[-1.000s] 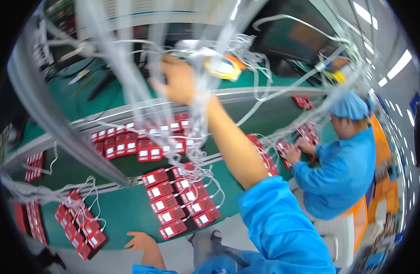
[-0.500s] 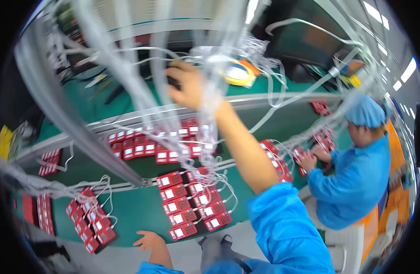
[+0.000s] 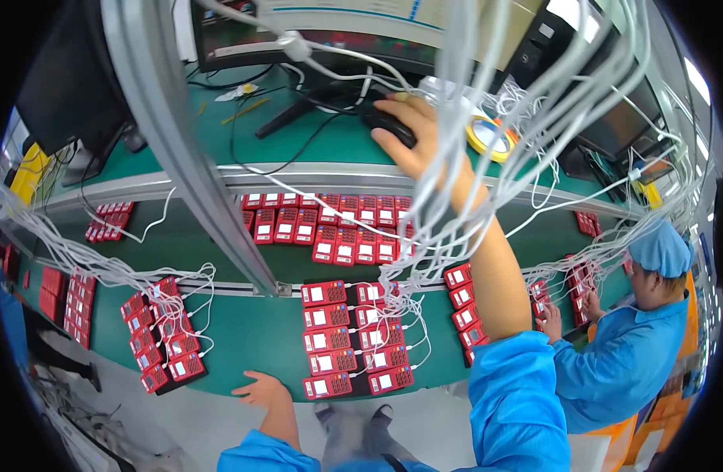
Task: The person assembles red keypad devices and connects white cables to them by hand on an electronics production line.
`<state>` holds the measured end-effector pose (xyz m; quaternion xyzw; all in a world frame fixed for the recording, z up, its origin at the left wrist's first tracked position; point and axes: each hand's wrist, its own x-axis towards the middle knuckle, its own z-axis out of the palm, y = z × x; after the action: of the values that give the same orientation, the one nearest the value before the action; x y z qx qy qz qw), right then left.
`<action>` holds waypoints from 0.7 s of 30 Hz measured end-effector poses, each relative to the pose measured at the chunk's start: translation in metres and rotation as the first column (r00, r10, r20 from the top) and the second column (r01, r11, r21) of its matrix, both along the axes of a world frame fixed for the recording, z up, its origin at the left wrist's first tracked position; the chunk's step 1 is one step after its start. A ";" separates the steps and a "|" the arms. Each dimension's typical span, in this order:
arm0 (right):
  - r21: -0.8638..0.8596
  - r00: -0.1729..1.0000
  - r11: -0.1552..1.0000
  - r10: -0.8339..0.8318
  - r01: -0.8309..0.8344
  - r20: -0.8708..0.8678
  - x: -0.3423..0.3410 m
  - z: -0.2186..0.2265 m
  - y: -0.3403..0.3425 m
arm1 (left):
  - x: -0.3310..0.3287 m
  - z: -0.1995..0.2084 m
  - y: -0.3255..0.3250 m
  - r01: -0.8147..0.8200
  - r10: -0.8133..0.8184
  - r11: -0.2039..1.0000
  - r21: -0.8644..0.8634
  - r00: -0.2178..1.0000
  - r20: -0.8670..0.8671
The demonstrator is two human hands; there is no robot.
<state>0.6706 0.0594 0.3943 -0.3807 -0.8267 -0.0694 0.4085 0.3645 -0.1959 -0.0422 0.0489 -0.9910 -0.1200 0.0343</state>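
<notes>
My right hand (image 3: 420,138) is stretched up to the raised shelf, with its thumb and fingers around a black computer mouse (image 3: 389,126). White cables hang in front of that wrist. At the front edge of the green bench, my left hand (image 3: 263,389) rests with fingers apart and nothing in it. To its right lie two columns of red handheld keypad terminals (image 3: 330,340) with lit screens, and white cables are plugged into the right column. Above the mouse, a monitor (image 3: 361,31) shows a light window, its top cut off.
More red terminals (image 3: 354,236) stand in rows under the shelf, and a cabled group (image 3: 165,334) lies on the left. A metal post (image 3: 188,141) rises from the bench. A yellow tape roll (image 3: 491,140) lies right of my hand. A co-worker (image 3: 621,354) handles terminals at right.
The view has shifted, bringing more of the monitor into sight and sharpening the picture. My right hand stays at the mouse, and my left hand stays at the bench edge.
</notes>
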 end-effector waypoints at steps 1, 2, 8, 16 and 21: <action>0.042 1.000 0.999 0.004 -0.003 -0.022 0.007 -0.011 0.009 | 0.002 -0.001 0.000 -0.013 0.013 1.000 -0.008 1.000 0.008; 0.132 0.998 0.991 -0.001 -0.007 0.057 0.005 -0.006 0.008 | 0.000 -0.003 -0.002 -0.001 0.001 1.000 0.012 1.000 0.002; 0.107 0.935 0.952 -0.254 0.287 -0.248 0.044 -0.026 -0.065 | -0.027 -0.043 -0.013 0.148 -0.146 0.970 0.194 0.989 -0.024; -0.065 0.715 0.722 -0.692 0.689 -0.103 0.005 -0.121 -0.329 | -0.039 -0.027 -0.086 0.330 -0.602 0.615 0.716 0.783 0.156; -0.920 0.831 0.385 -0.533 0.073 -0.157 -0.163 -0.188 -0.438 | -0.140 0.003 -0.163 0.272 -0.858 0.511 0.815 0.103 0.504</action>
<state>0.5080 -0.3782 0.2068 -0.6899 -0.5375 0.3821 0.2987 0.2250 -0.3587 -0.0391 -0.2994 -0.6882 -0.3447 -0.5638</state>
